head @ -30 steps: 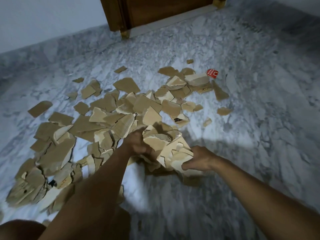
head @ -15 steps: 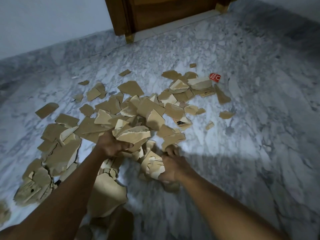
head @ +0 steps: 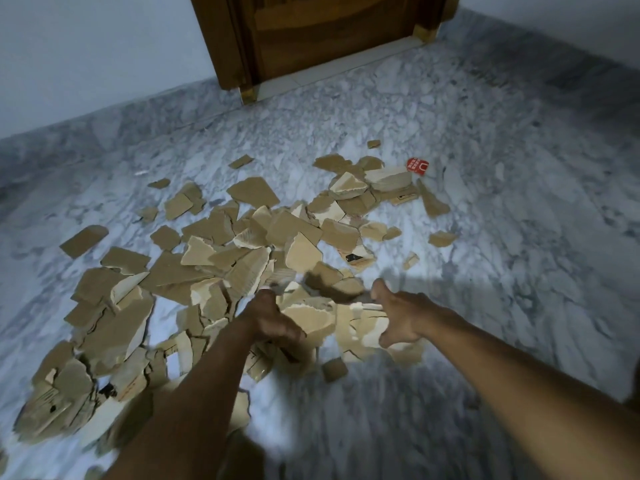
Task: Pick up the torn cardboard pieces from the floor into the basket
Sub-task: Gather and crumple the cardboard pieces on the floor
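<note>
Several torn brown cardboard pieces [head: 221, 265] lie scattered over the grey marble floor [head: 485, 237]. Between my two hands sits a bunch of cardboard pieces [head: 332, 320], near the front of the pile. My left hand [head: 270, 320] presses against the bunch's left side with its fingers curled round pieces. My right hand [head: 401, 317] clasps the bunch's right side, thumb up. Both hands are blurred. No basket is in view.
A wooden door [head: 329, 32] and frame stand at the back, with a pale wall [head: 86, 57] to the left. A small red card [head: 418, 166] lies beyond the pile at the right. One small cardboard bit [head: 334, 370] lies just below the bunch.
Both hands shifted along the pile's front edge and closed in on a bunch of pieces again. The view tilted up, showing more of the door.
</note>
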### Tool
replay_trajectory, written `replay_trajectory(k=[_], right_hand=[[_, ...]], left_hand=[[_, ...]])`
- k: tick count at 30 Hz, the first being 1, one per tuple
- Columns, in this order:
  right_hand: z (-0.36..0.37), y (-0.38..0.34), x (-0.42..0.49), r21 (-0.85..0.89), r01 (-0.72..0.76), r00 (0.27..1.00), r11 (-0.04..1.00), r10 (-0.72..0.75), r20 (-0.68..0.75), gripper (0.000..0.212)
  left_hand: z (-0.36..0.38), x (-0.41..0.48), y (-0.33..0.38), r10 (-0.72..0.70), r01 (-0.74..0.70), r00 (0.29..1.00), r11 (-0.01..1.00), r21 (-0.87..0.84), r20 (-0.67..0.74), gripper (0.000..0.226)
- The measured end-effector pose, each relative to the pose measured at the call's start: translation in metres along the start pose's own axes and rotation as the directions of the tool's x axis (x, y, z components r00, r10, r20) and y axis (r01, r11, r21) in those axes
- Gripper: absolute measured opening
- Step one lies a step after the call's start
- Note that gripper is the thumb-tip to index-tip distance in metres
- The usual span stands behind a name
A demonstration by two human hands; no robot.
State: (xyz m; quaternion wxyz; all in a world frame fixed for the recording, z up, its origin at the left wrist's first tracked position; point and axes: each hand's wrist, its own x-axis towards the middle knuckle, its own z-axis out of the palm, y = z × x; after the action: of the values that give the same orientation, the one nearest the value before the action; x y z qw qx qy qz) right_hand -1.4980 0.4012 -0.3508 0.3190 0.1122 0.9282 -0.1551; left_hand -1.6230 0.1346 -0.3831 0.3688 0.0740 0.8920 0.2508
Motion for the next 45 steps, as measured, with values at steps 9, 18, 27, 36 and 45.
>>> replay_trajectory(k=[9, 18, 27, 36, 45], right_hand=[[0.039, 0.015, -0.004, -0.072, -0.152, 0.981, 0.986, 0.142, -0.134, 0.077], [0.001, 0.024, 0.000, 0.272, -0.176, 0.984, 0.946, 0.172, 0.040, 0.066], [-0.025, 0.010, -0.036, 0.911, -0.021, 0.995, 0.412, 0.097, -0.021, 0.036], [-0.095, 0.079, -0.107, 0.970, 0.214, 0.919, 0.113, 0.312, -0.239, 0.047], [-0.122, 0.293, -0.275, 0.914, 0.400, 0.711, -0.073, 0.654, -0.258, 0.060]], left_hand=[[0.032, 0.004, 0.010, 0.030, -0.017, 0.999, 0.948, 0.318, -0.036, 0.071], [0.033, -0.008, 0.004, 0.067, -0.064, 0.997, 0.995, 0.072, -0.049, 0.080], [0.008, -0.042, 0.053, 0.073, -0.124, 0.989, 0.883, -0.453, -0.127, 0.046], [0.029, -0.062, 0.263, 0.357, -0.261, 0.933, 0.750, -0.608, 0.040, 0.068], [0.161, -0.138, 0.503, 0.669, -0.499, 0.719, 0.685, -0.531, 0.187, 0.030]])
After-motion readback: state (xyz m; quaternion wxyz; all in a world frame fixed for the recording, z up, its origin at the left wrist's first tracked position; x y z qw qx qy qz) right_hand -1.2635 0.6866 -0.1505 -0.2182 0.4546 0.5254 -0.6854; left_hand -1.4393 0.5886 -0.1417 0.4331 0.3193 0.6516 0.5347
